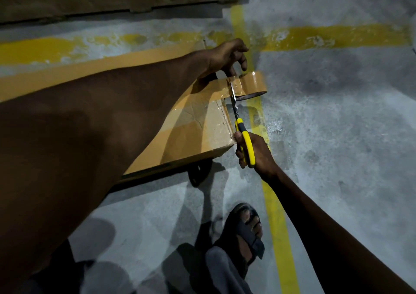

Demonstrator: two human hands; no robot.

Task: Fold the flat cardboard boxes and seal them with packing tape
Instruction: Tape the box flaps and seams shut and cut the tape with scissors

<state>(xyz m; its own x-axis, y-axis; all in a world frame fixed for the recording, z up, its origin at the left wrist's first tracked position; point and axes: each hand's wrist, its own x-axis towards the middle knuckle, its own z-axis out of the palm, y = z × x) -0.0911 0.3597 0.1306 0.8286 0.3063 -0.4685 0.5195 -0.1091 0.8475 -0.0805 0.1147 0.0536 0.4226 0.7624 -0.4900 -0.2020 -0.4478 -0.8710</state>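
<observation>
Right grip (261,154) clasps yellow scissors (246,142); left grip (225,56) holds glossy tape (252,82).

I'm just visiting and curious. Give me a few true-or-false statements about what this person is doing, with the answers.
1. The right hand grips yellow-handled scissors. True.
2. The scissor blades sit on the strip of tape between the cardboard box and the tape roll. True.
3. The tape roll lies on the floor, far from the box. False: the left hand holds it at the box's end.
4. The floor lines are red. False: they are yellow.
5. The person is barefoot. False: the foot wears a dark sandal.
</observation>
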